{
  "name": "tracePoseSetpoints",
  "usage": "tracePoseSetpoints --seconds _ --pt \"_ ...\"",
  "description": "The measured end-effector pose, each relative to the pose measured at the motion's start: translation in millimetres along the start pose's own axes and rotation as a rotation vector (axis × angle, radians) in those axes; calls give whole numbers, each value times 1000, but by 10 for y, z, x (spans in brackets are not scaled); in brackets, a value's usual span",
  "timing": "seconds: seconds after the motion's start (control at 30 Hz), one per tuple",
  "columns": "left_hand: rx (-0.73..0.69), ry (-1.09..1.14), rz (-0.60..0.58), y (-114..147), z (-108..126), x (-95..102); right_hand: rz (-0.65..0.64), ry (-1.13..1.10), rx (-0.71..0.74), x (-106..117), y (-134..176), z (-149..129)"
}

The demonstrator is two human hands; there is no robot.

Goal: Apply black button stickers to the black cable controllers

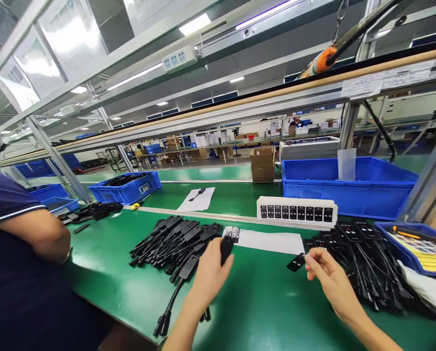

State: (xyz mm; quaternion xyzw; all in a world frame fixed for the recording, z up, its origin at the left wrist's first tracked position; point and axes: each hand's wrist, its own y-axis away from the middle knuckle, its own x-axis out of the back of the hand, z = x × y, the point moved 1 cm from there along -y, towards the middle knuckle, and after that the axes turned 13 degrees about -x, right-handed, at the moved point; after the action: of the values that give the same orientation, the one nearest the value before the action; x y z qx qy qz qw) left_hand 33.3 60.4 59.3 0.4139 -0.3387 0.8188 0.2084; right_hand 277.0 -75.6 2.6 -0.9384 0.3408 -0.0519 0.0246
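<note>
My left hand (pixel 211 268) is closed around a black cable adapter (pixel 226 248), raised above the green bench. Its cable ends show below the wrist. Between the thumb and fingers of my right hand (pixel 325 273) is a small black label (pixel 296 262) with light marks, held tilted and apart from the adapter. A white backing sheet (pixel 272 242) lies behind both hands, with a few labels at its left end. To the left of my left hand is a pile of black adapters (pixel 177 239) with cables. Another adapter pile (pixel 367 258) lies just right of my right hand.
A white holder (pixel 297 201) with a row of black labels stands behind the sheet. Blue bins (pixel 371 192) line the back, and a blue tray (pixel 389 239) with yellow sheets is at right. A co-worker (pixel 24 273) occupies the left side. An orange-handled tool (pixel 322 59) hangs overhead.
</note>
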Motion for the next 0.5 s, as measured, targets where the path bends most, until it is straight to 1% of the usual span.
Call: tracePoseSetpoints --seconds 0.03,0.07,0.13,0.17,0.23,0.3,0.4,0.5 --pt "5 253 -27 -61 108 -128 -2 -21 -9 10 1 -10" --pt "49 517 -93 -114 213 -278 -1 -42 -14 22 1 -19" --pt "182 1026 -227 -182 410 -591 -2 -77 -12 50 1 -37" --pt "220 1159 -278 -196 493 -733 -1 -90 -8 63 1 -45" --pt "267 1306 -348 -186 608 -953 -1 -104 -5 80 3 -55" --pt "290 1401 -392 -142 657 -1073 -6 -111 -13 81 6 -59" --pt "284 1540 -429 -69 653 -1103 -32 -107 -38 49 16 -50" --pt "260 1572 -472 -19 632 -1078 -69 -78 -56 3 36 -31"
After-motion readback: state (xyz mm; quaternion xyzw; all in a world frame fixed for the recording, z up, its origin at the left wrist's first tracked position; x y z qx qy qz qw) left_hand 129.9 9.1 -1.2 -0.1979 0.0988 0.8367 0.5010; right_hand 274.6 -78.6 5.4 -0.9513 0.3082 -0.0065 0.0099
